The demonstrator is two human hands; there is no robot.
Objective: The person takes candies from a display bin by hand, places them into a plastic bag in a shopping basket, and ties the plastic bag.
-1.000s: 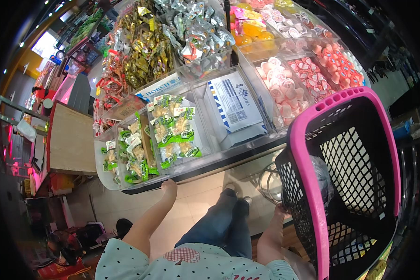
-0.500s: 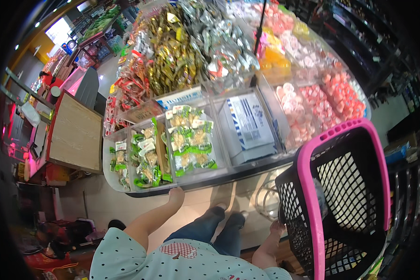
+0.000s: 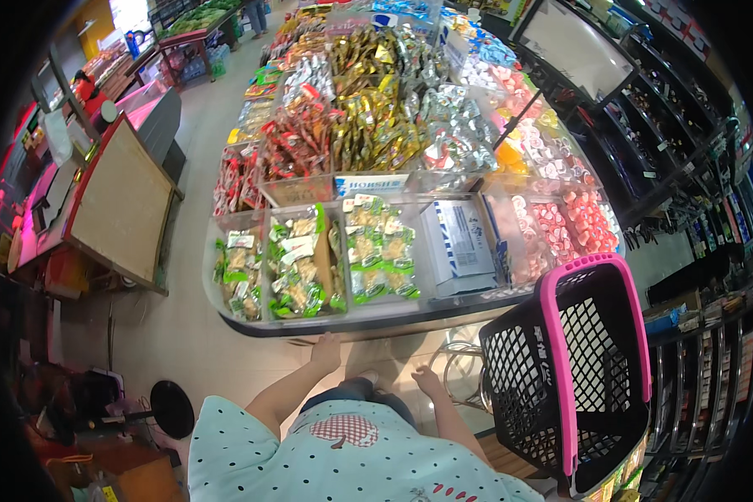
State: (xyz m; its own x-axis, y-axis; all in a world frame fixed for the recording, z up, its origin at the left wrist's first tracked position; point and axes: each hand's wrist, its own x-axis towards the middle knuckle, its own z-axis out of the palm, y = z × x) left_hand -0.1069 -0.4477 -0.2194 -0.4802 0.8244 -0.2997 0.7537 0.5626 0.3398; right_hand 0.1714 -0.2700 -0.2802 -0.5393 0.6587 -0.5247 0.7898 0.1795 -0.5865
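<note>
My left hand (image 3: 326, 352) hangs just in front of the candy display's front edge, fingers loosely apart, and nothing shows in it. Farther right, my right hand (image 3: 427, 381) is held out low, also with nothing visible in it and its fingers partly spread. Right of it stands a black mesh shopping basket (image 3: 517, 368) with a pink handle (image 3: 552, 351); the hand is apart from it. Ahead of both hands, the display's front compartments hold green-and-clear snack packets (image 3: 381, 251), a blue-and-white carton (image 3: 462, 243) and pink wrapped candies (image 3: 554, 230).
Behind the front row lie red packets (image 3: 297, 142), gold packets (image 3: 376, 117) and silver packets (image 3: 456, 125). A wooden-topped counter (image 3: 117, 205) stands at left. A round black stool (image 3: 172, 408) is near my left side. Dark shelves (image 3: 669, 117) line the right.
The view has tilted up, showing more of the display's far end. My right hand has come forward and left, away from the basket's side. My left hand stays by the display's front edge.
</note>
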